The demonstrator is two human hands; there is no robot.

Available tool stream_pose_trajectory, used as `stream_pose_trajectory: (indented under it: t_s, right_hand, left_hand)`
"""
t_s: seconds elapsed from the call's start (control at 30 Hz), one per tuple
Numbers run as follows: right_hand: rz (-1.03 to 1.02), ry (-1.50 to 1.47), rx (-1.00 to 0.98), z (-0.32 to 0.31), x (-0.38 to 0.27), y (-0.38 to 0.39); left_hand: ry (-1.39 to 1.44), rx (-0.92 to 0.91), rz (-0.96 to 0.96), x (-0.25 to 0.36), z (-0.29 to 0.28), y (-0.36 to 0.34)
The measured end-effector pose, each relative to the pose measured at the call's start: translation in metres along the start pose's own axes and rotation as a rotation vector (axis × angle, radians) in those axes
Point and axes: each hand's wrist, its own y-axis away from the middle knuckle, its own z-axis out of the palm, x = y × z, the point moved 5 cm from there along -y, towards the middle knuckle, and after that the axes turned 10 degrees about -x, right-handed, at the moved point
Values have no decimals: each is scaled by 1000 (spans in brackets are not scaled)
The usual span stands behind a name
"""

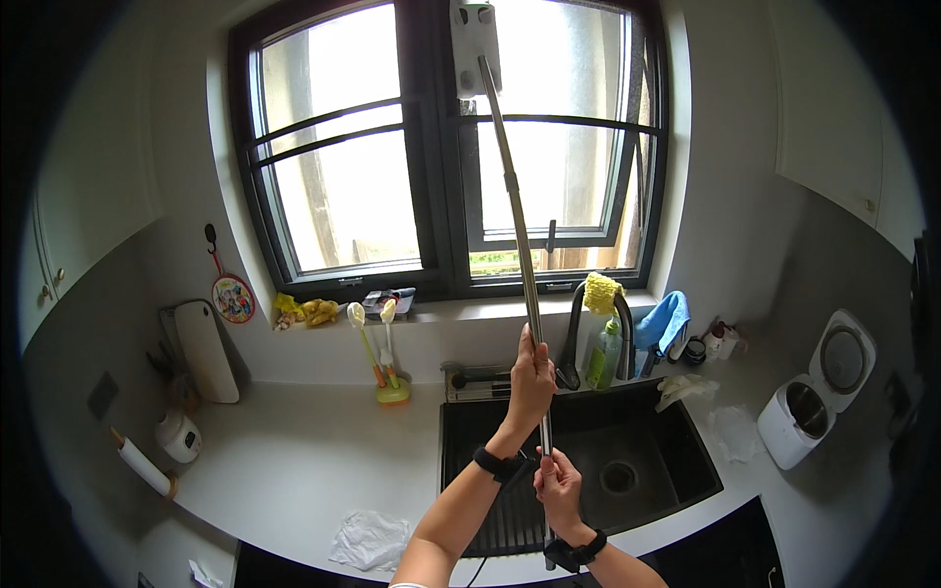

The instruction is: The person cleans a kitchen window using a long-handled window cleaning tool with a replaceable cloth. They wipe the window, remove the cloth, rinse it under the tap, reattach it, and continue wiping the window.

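Both hands hold a long flat mop [520, 220] with a silver pole that slants up over the sink. Its white rectangular head [474, 44] is up against the right-hand window, near the middle frame. My left hand [532, 380] is wrapped round the pole higher up, in front of the tap. Lower down, above the sink [637, 441], my right hand [560, 490] is closed round the pole near its bottom end. A dark band circles each wrist.
On the windowsill lie yellow gloves [306, 311]. A black tap [572, 338] with a yellow cloth [602, 293], a green bottle [604, 355] and a blue cloth [662, 321] stand behind the sink. Brushes [392, 392] are at left; an open white rice cooker [796, 421] is at right.
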Motion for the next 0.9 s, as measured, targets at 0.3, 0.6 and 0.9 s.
stream_pose_trajectory:
  t_s: [0.3,0.6,0.9]
  right_hand:
    - [50,29,9,-21,8,25]
    - [-28,188,88,-41,21,28]
    - [-105,370,268,-94,-12,33]
  left_hand:
    - [27,-5,-74,-11,19,26]
    - [-37,-42,-96,-23,29,29]
    - [78,-52,-99,-26,83,12]
